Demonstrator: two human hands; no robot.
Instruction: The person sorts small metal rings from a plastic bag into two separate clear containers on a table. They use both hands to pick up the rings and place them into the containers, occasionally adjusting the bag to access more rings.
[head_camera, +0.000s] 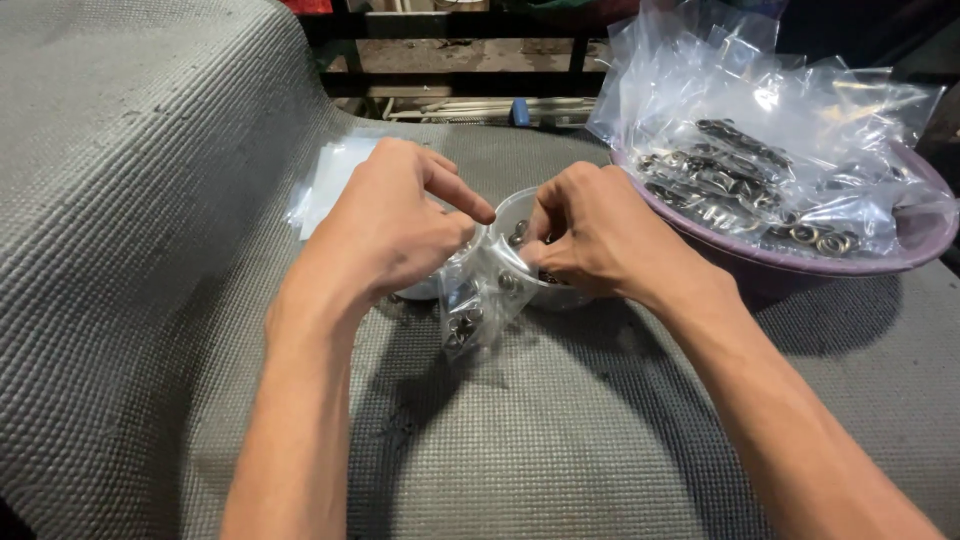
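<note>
Head view. A small clear plastic bag (478, 300) of metal rings is pinched at its top edge by the left hand (395, 225) and the right hand (590, 235), both closed on it. The bag hangs between them, long axis vertical, at the middle of the grey ribbed mat (150, 250), in front of a white cup (520, 215). A purple basin (900, 245) of filled bags is seen at the far right edge.

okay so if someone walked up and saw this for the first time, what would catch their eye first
Dead centre, the left hand and right hand pinch a small clear bag holding small metal rings, above a small white bowl. At upper right, a purple basin is heaped with filled clear bags of similar metal parts. Everything rests on a grey textured mat.
</note>
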